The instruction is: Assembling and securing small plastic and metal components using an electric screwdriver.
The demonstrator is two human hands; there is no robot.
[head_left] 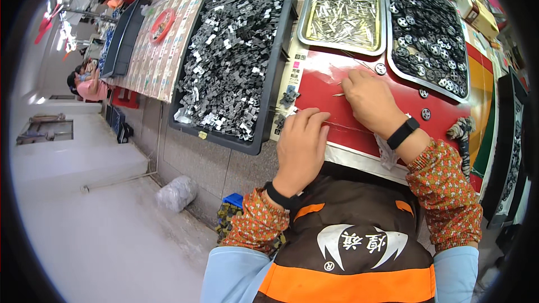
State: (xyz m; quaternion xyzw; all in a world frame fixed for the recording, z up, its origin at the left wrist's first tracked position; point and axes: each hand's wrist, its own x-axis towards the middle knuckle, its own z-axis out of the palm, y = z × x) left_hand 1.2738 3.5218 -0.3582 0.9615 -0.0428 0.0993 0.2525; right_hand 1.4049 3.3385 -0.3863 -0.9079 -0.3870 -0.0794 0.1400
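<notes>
My right hand (368,101) is over the red work surface, its fingers pinched around a thin metal pin (338,95) whose end sticks out to the left. My left hand (303,146) is at the near left part of the surface, fingers curled and close together; whatever they hold is hidden. Beside its fingertips lie a few small grey plastic parts (289,96). A small black wheel with a silver hub (380,69) rests just beyond my right hand. Two more wheels, one of them this wheel (425,114), lie to its right.
Left stands a big black tray (260,134) heaped with small grey and black clips. Metal trays hold pins (345,11) and black wheels (429,36). A cloth-wrapped tool (462,129) lies at right. A red dish (163,25) sits far left; people are beyond.
</notes>
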